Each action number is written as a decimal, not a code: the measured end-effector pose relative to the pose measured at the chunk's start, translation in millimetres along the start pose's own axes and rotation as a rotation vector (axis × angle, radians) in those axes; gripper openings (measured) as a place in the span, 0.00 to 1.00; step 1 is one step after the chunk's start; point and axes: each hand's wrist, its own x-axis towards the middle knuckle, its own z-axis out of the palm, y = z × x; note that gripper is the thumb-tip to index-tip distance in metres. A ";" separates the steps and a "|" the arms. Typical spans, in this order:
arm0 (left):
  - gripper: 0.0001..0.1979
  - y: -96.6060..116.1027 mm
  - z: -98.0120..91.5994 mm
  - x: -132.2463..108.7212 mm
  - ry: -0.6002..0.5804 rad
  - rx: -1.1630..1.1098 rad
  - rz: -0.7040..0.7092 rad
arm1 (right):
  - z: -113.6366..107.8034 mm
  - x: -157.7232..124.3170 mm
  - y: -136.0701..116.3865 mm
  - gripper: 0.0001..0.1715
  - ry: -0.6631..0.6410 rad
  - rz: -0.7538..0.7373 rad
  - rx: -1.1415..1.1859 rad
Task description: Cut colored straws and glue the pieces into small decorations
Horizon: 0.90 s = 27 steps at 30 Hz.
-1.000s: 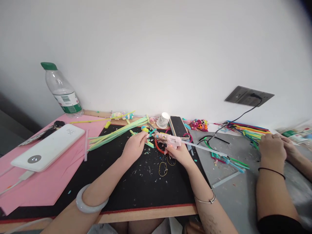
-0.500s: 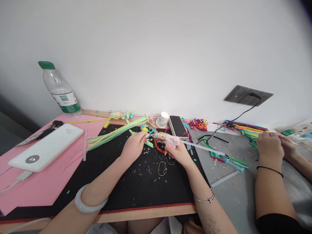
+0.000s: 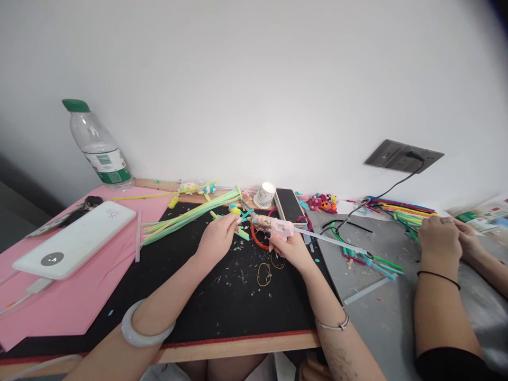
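On my feed, the right hand (image 3: 290, 247) is gripping a pale pink plastic glue gun (image 3: 280, 227); the left hand (image 3: 217, 236) is pinching a short, thin teal strip (image 3: 248, 214) near its nozzle, over the black mat (image 3: 238, 309). A clear plastic bottle (image 3: 93, 127) is showing a barcode on its white-and-green label (image 3: 107, 164).

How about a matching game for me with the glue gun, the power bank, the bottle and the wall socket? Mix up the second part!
Column one
1. Glue gun
2. Power bank
3. Bottle
4. Wall socket

Column two
A. has a green cap
B. has a black plug in it
C. is held in the right hand
D. has a white cable attached

Right pairs: 1-C, 2-D, 3-A, 4-B
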 end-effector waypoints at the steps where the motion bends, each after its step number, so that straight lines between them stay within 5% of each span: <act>1: 0.14 0.0 -0.2 0.0 0.000 -0.001 0.000 | -0.1 0.1 0.2 0.12 0.001 -0.001 -0.007; 21: 0.13 -4.4 0.1 0.3 0.013 0.002 -0.001 | -1.6 -0.4 2.3 0.12 0.065 -0.020 -0.082; 27: 0.13 -3.3 -0.8 1.1 0.025 0.004 -0.013 | -5.2 -0.4 2.3 0.18 0.184 0.020 -0.242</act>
